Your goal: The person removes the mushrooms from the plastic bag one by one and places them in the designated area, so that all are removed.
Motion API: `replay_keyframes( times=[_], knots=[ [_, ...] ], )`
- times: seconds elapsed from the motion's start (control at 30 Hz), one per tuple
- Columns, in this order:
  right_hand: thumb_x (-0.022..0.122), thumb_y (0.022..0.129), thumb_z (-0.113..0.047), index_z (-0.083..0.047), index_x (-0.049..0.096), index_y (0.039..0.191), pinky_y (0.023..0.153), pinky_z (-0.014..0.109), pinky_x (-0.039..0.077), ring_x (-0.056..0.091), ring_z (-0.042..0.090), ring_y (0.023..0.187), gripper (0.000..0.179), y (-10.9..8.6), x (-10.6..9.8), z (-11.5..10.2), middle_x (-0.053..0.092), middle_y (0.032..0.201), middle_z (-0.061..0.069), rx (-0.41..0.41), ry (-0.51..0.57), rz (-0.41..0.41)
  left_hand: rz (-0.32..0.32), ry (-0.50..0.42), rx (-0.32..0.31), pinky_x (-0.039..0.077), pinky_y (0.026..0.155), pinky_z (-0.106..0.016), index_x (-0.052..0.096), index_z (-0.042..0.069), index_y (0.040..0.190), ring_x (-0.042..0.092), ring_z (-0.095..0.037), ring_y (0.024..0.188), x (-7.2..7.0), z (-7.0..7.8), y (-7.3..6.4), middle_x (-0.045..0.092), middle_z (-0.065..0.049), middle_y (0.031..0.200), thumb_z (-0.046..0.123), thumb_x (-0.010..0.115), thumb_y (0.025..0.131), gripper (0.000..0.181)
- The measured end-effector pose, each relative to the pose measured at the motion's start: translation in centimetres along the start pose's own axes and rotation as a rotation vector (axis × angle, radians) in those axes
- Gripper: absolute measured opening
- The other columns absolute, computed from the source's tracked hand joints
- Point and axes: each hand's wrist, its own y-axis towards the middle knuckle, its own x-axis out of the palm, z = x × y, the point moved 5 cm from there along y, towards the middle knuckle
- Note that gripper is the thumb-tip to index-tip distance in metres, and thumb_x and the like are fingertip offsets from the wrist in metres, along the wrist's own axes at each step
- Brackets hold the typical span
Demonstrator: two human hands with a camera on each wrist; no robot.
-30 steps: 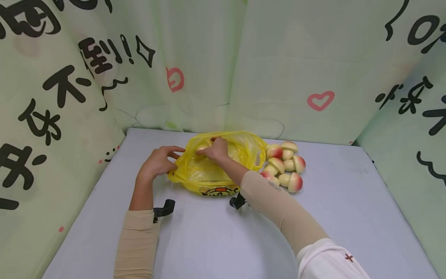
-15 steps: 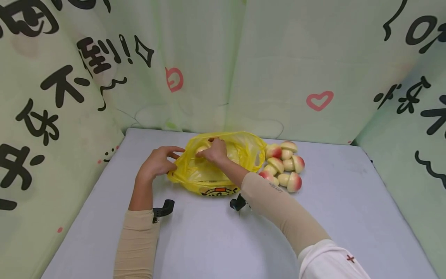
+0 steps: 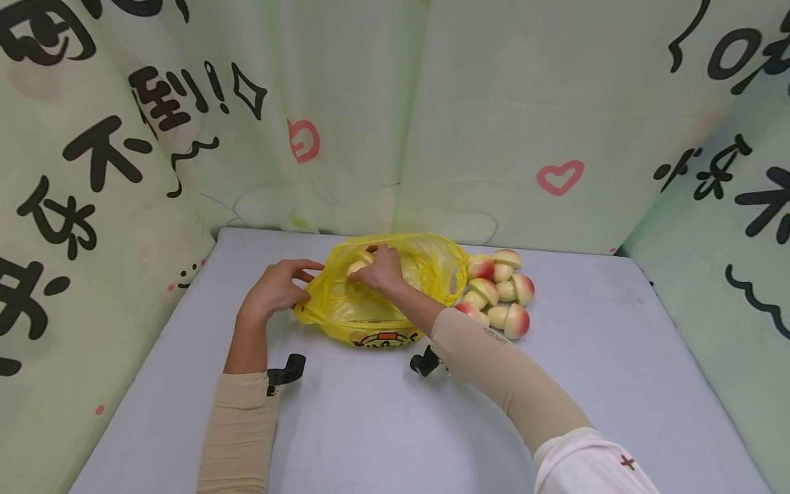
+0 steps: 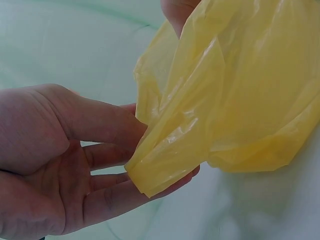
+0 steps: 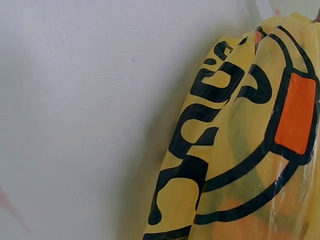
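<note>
A yellow plastic bag (image 3: 345, 312) with black print lies on its side near the table's back edge, its mouth spread. At its left rim my left hand (image 3: 278, 287) holds the thin plastic between thumb and fingers; the left wrist view shows the bag's corner (image 4: 160, 170) over the fingertips. My right hand (image 3: 379, 269) reaches inside the bag, thumb and fingers around a cream toy mushroom (image 3: 355, 269), partly hidden by hand and plastic. Only the bag's printed side (image 5: 250, 150) fills the right wrist view. Several more toy mushrooms (image 3: 507, 293), cream with reddish caps, lie grouped right of the bag.
The table (image 3: 345, 425) has a pale cover. Behind and on both sides hangs a light green curtain (image 3: 469, 123) with black characters and red hearts. Black wrist mounts (image 3: 286, 370) stick out from both forearms, close over the table.
Both hands keep nearly the same pose at the bag. The whole head view has shifted slightly, so the scene sits a little further left.
</note>
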Motion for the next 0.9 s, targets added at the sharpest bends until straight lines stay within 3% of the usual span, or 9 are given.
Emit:
replay_keyframes(
  times=[0.63,0.9],
  knots=[
    [0.092,0.075,-0.018,-0.006,0.055,0.140,0.106,0.042,0.049,0.052,0.031,0.124,0.076,-1.1,-0.8,0.4,0.054,0.139,0.017,-0.036,0.023,-0.037,0.000,-0.012,0.006,0.058,0.073,-0.031,0.058,0.013,0.149,0.068,-0.030,0.095,0.1,-0.3,0.1,0.063,-0.024,0.140,-0.001,0.064,0.086,0.065],
    [0.093,0.073,-0.013,-0.007,0.057,0.135,0.100,0.043,0.054,0.059,0.032,0.116,0.072,-1.8,-1.3,1.0,0.061,0.131,0.015,-0.047,0.071,-0.069,0.005,-0.012,0.004,0.059,0.075,-0.031,0.057,0.012,0.149,0.068,-0.030,0.095,0.1,-0.3,0.0,0.062,-0.025,0.140,-0.001,0.064,0.086,0.065]
  ],
)
